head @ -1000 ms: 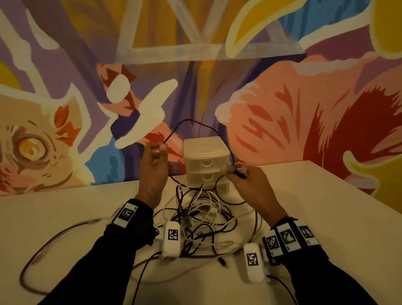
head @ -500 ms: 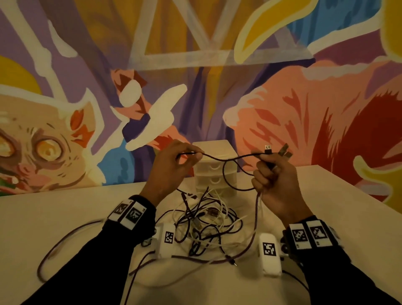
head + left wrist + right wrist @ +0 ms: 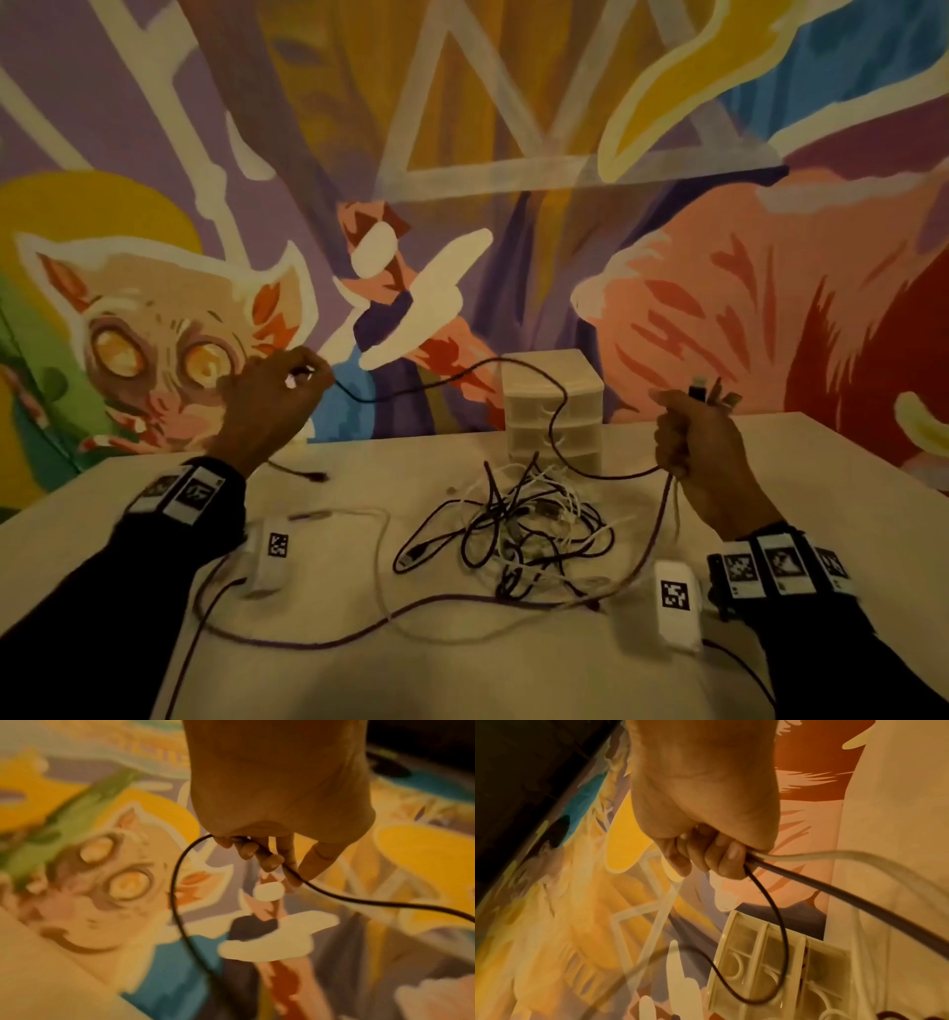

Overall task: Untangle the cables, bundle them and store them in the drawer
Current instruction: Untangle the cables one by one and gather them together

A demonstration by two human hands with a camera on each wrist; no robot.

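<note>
Hands spread wider apart; left hand [image 3: 272, 395] one black cable [image 3: 513, 367], right hand [image 3: 703, 452] three.

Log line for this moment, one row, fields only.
phase: untangling | left hand: grips black cable | right hand: holds cable ends, several | tangle: on table | drawer unit: shut

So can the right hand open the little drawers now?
Probably not yet. The right hand is close to the drawers with nothing between them, but its fingers are wrapped around several cables, so it's too full.
</note>
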